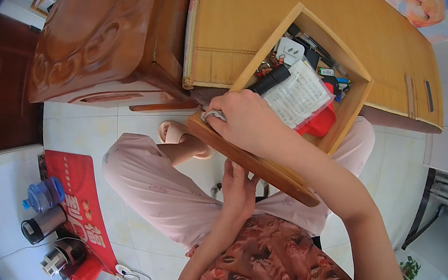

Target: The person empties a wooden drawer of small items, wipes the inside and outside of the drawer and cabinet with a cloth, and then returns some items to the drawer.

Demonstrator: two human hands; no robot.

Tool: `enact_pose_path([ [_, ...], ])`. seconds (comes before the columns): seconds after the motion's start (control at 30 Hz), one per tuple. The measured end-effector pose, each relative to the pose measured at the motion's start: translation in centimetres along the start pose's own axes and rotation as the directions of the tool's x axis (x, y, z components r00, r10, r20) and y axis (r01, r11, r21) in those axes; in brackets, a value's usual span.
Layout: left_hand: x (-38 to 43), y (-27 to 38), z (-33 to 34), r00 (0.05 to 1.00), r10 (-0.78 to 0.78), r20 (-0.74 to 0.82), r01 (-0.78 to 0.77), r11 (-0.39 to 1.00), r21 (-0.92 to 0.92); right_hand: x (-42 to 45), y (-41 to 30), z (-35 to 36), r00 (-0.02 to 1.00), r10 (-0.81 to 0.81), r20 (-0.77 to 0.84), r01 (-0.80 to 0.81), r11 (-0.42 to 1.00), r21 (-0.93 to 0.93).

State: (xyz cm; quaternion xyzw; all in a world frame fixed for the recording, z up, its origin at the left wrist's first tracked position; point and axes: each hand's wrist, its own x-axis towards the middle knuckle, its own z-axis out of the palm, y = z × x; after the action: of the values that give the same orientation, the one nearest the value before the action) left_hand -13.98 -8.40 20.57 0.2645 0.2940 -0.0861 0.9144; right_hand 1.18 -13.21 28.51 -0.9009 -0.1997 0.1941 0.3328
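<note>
A wooden drawer point(248, 64) rests tilted across my lap and against the edge of the mat-covered bed, its brown front panel point(283, 179) towards me. My right hand point(242, 114) presses a crumpled white cloth or tissue point(216, 115) onto the panel's top edge near its left corner. Below, my left hand point(239, 189) grips the outer face of the panel; part of its hold is hidden. Inside lie a black cylinder point(269, 80) like a flashlight, printed paper in clear plastic point(299, 95), a white plug adapter point(291, 50), a red object point(322, 122) and several pens point(326, 54).
A bed with a woven mat point(239, 4) lies ahead, beside a carved wooden headboard or footboard point(106, 36). On the left, a red floor mat point(82, 203) holds a blue water bottle point(45, 195) and a metal flask point(44, 224). A power strip with cables point(127, 278) lies on the tiles.
</note>
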Motion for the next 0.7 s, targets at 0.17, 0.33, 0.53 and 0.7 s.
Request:
enact_pose_path([
  [0.17, -0.1, -0.4, -0.1, 1.0, 0.012, 0.019, -0.013, 1.0, 0.014, 0.4, -0.7, -2.0, 0.99, 0.014, 0.14, -0.009, 0.999, -0.042],
  [0.33, -0.2, -0.4, -0.6, 0.999, -0.001, 0.05, -0.002, 0.999, 0.051, -0.8, 0.1, -4.0, 0.994, -0.055, -0.09, 0.048, 0.996, -0.077],
  [0.53, -0.4, 0.0, 0.4, 1.0, 0.019, 0.025, -0.02, 0.998, 0.061, -1.4, 2.3, -0.6, 0.843, -0.535, -0.058, 0.514, 0.831, -0.212],
  [0.7, -0.6, 0.4, 0.9, 0.999, 0.041, 0.01, -0.042, 0.997, 0.063, -3.0, 3.5, -2.0, 0.73, -0.661, 0.174, 0.66, 0.615, -0.432],
])
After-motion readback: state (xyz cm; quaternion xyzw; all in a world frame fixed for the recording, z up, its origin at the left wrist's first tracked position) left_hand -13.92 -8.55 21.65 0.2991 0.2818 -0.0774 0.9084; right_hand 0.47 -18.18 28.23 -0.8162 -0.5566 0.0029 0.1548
